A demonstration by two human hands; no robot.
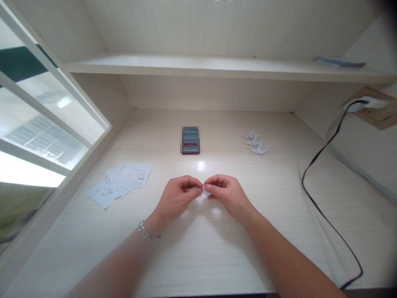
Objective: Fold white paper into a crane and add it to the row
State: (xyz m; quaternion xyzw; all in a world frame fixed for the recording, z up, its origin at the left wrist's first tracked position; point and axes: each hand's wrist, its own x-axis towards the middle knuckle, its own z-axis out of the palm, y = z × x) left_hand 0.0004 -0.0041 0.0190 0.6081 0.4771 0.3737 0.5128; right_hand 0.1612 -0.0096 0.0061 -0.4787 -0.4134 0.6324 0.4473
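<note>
Over the middle of the desk, my left hand (181,192) and my right hand (226,191) meet with thumbs and fingertips pinched. Between them is a small piece of white paper (205,193), gripped from both sides. Fingers cover most of it, so its folded shape cannot be made out. Beyond my right hand, three small folded paper cranes (254,142) stand in a short row on the desk. To the left of my left hand lies a loose spread of white paper slips (127,180), some with printing. A silver bracelet (148,232) circles my left wrist.
A phone (190,140) lies beyond my hands, its screen blurred out. A black cable (319,213) runs from the wall socket (372,105) down the right side. A shelf (198,66) crosses the back, with a flat bluish object (340,62) on it. A window (46,107) borders the left.
</note>
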